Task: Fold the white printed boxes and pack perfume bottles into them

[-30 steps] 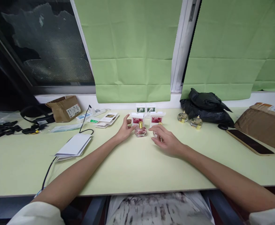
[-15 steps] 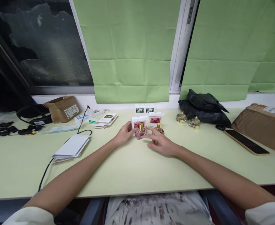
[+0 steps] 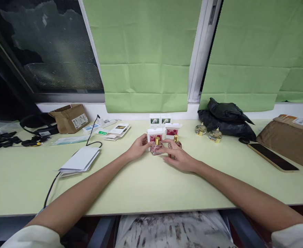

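My left hand (image 3: 138, 148) is curled at the left edge of a white box (image 3: 156, 132) with a pink flower picture, its thumb reaching the pink glass perfume bottle (image 3: 156, 149) in front. Gold caps top this bottle and a second pink perfume bottle (image 3: 176, 139), which is partly hidden behind my right hand (image 3: 179, 159). The right fingers are stretched and spread, the index tip at the first bottle's side. Behind the second bottle is a matching white box (image 3: 172, 130). Two small white boxes with white flower pictures (image 3: 155, 120) stand farther back.
To the right are two gold-trimmed perfume bottles (image 3: 215, 135), a black plastic bag (image 3: 226, 119), a phone (image 3: 272, 157) and a brown parcel (image 3: 291, 141). On the left lie folded white card (image 3: 79, 159), a black cable (image 3: 50, 189) and an open cardboard box (image 3: 70, 119).
The front pink-pictured box and its bottle have shifted slightly right, toward the second box. My left thumb has moved a little right; my right hand stays nearly in place.
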`<state>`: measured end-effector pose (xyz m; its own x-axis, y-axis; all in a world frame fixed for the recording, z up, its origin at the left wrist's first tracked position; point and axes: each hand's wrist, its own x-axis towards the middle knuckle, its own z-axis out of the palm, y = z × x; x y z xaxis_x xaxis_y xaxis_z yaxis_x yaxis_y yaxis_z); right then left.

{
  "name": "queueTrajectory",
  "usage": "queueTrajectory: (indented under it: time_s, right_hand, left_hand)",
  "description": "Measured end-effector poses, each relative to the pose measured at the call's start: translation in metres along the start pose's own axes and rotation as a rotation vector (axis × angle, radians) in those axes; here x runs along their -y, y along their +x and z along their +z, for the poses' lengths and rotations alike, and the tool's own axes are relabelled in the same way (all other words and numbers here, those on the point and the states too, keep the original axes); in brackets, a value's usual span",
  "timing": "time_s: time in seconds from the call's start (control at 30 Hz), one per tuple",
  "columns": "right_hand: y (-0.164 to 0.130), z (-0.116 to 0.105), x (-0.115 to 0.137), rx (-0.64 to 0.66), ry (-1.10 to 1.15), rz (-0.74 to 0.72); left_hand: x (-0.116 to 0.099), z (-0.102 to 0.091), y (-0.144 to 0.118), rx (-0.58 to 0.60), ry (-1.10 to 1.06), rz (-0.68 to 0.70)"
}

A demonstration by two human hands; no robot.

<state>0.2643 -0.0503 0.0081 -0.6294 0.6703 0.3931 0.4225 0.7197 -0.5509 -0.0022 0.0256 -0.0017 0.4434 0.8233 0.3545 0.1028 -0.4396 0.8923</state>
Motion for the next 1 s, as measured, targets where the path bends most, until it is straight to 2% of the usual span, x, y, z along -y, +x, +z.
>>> queueTrajectory:
  time_s: [0.67,1.0]
  right_hand:
    - [-0.0007,0.0009,-0.0008,0.001,-0.053,-0.026]
    - [-0.0028,-0.0012,0.0044,-0.073,-0.159,-0.021]
  left_hand:
    - [-0.0015,0.0038,-0.0047,-0.111,0.213,-0.013]
    - [0.0002,0.0052,-0.0051,-0.154,0.241,-0.025]
